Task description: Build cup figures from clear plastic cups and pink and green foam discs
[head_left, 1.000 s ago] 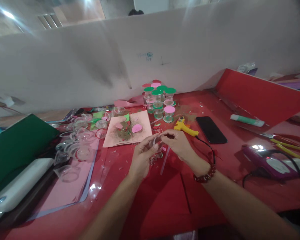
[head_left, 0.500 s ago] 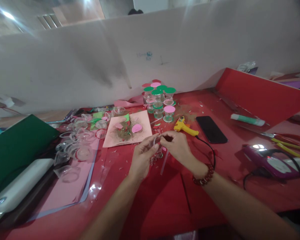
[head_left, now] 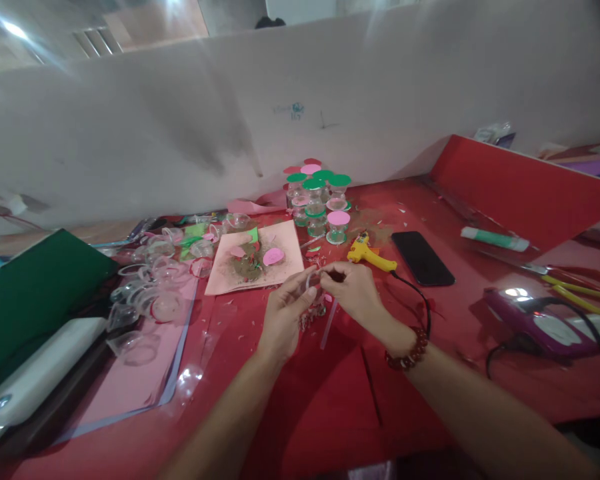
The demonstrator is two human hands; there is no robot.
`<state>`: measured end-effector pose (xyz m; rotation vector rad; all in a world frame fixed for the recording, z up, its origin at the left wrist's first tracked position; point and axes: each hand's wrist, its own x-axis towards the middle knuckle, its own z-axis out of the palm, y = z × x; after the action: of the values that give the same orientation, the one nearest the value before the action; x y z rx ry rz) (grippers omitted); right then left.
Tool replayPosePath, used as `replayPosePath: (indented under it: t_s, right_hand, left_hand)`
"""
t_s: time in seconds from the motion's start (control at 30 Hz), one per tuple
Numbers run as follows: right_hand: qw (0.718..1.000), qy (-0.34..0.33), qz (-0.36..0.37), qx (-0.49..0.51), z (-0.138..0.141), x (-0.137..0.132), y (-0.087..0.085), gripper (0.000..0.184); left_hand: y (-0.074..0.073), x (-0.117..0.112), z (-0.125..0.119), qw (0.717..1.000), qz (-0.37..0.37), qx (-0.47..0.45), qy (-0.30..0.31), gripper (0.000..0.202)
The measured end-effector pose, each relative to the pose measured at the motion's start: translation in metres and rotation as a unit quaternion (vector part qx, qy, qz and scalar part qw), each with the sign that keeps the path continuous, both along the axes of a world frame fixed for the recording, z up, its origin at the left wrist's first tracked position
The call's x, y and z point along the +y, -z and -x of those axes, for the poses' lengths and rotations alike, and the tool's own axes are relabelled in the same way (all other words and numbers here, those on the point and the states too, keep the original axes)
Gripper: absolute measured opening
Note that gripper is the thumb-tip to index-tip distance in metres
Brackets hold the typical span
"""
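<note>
My left hand [head_left: 283,313] and my right hand [head_left: 356,288] meet above the red table [head_left: 330,400], fingers pinched together on a small clear plastic cup [head_left: 314,287]. What my right fingers do at its rim is too small to make out. A pale glue stick [head_left: 329,324] lies on the table just below the hands. A red bead bracelet [head_left: 410,352] is on my right wrist. Just beyond the hands lies a pink card [head_left: 255,257] with brown moss and pink and green paper pieces.
Finished cups with pink and green lids [head_left: 320,197] stand at the back. A yellow glue gun [head_left: 369,253] and a black phone [head_left: 423,259] lie to the right. Several empty clear cups [head_left: 150,287] sit on the left by a green sheet [head_left: 30,293].
My right hand has drawn slightly left and closer to the left hand on the cup. Otherwise the hands stay in place.
</note>
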<state>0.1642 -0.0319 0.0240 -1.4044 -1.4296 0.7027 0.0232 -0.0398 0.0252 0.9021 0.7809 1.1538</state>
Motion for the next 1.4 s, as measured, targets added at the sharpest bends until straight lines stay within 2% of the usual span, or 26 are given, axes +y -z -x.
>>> replayPosePath:
  t_s: [0.73,0.87,1.03,1.1,1.23,1.4]
  right_hand:
    - [1.000,0.016,-0.007,0.002,0.003,-0.002,-0.002,0.022]
    - [0.999,0.012,-0.001,0.032,0.001,0.001,0.002,0.019]
    - [0.987,0.030,0.010,0.156,-0.004,0.009,0.009,0.017]
    - [0.984,0.035,-0.005,0.173,-0.004,0.009,0.007,0.015]
    - [0.989,-0.004,-0.044,0.142,0.000,0.005,0.001,0.015]
    - [0.994,-0.039,-0.052,0.092,0.003,0.001,0.000,0.017]
  left_hand:
    - [0.004,0.002,0.000,1.000,-0.019,0.001,-0.005,0.037]
    - [0.003,0.001,0.000,0.999,-0.032,0.002,-0.004,0.035]
    - [0.001,-0.004,-0.002,0.993,-0.105,0.045,0.014,0.036]
    - [0.000,-0.006,-0.002,0.992,-0.114,0.054,0.020,0.035]
    - [0.000,-0.004,-0.001,0.997,-0.072,0.013,-0.001,0.035]
    - [-0.004,0.002,0.004,0.999,-0.006,-0.032,-0.016,0.034]
